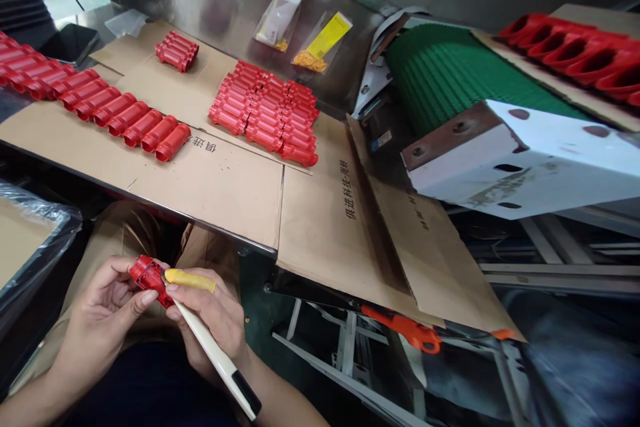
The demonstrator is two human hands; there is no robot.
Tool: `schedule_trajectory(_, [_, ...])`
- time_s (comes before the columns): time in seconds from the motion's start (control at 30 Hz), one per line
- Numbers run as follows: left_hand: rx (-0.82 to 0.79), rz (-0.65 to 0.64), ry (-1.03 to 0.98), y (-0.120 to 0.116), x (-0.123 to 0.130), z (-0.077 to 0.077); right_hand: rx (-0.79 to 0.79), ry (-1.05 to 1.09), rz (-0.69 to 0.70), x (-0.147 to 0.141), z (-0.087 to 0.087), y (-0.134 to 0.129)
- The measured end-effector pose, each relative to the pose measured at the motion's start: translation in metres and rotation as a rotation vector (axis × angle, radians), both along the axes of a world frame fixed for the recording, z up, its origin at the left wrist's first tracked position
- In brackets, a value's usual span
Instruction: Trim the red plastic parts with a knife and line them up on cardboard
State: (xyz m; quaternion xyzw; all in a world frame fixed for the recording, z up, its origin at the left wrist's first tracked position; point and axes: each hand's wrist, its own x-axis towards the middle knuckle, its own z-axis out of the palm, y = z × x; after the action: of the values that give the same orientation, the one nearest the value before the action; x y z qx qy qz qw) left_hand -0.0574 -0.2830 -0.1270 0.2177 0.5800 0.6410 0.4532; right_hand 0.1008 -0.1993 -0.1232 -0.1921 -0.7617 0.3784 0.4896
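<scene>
Red plastic part (pixel 149 280): held closed in the left hand (pixel 103 323), long axis slanting down toward the right hand (pixel 213 323), which is nearer its far end. Right hand: closed around a cream marker pen (pixel 217 357), yellow finger cot (pixel 190 280) on forefinger, just beside the part.

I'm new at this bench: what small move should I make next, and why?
Probably turn the red moulded part slightly in your left hand: the cream pen-shaped tool in your right hand sits up against it, though the tool's tip is hidden.
</scene>
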Motion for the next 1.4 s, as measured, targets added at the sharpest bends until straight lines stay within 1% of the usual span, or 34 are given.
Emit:
schedule_trajectory(0.17, [0.01, -0.012, 0.02, -0.001, 0.0, 0.0, 0.02, -0.006, -0.015, 0.0, 0.001, -0.002])
schedule_trajectory(0.37, [0.073, -0.03, 0.012, -0.002, 0.0, -0.01, 0.008, 0.004, -0.048, 0.0, -0.001, -0.008])
schedule_trajectory(0.43, [0.085, -0.041, 0.004, -0.003, 0.0, -0.012, -0.006, 0.018, -0.039, 0.001, 0.0, -0.008])
schedule_trajectory(0.6, [0.081, -0.053, -0.018, -0.002, -0.001, -0.01, -0.06, 0.035, -0.005, 0.002, 0.004, -0.005])
schedule_trajectory(0.73, [0.067, -0.038, -0.006, -0.001, -0.001, -0.007, -0.065, 0.026, -0.01, 0.002, 0.003, -0.004])
schedule_trajectory(1.0, [0.054, -0.033, -0.036, -0.003, -0.001, -0.01, -0.044, 0.031, 0.003, 0.003, 0.002, -0.004])
schedule_trajectory(1.13, [0.05, -0.035, -0.026, -0.002, 0.0, -0.01, -0.063, 0.009, 0.009, 0.004, 0.002, -0.003])
schedule_trajectory(1.2, [0.051, -0.026, -0.013, -0.001, 0.001, -0.01, -0.074, -0.027, 0.028, 0.004, 0.002, -0.002])
schedule_trajectory(1.3, [0.039, -0.008, -0.029, 0.001, 0.003, -0.008, -0.033, -0.08, 0.092, 0.006, 0.003, 0.001])
schedule_trajectory(1.33, [0.033, -0.006, -0.058, 0.002, 0.004, -0.006, -0.038, -0.078, 0.107, 0.008, 0.003, 0.002])
schedule_trajectory(1.37, [0.022, -0.007, -0.108, 0.003, 0.004, -0.004, -0.086, -0.054, 0.11, 0.01, 0.004, 0.003])
schedule_trajectory(1.4, [0.002, -0.014, -0.175, 0.004, 0.005, 0.0, -0.183, -0.007, 0.106, 0.012, 0.005, 0.004])
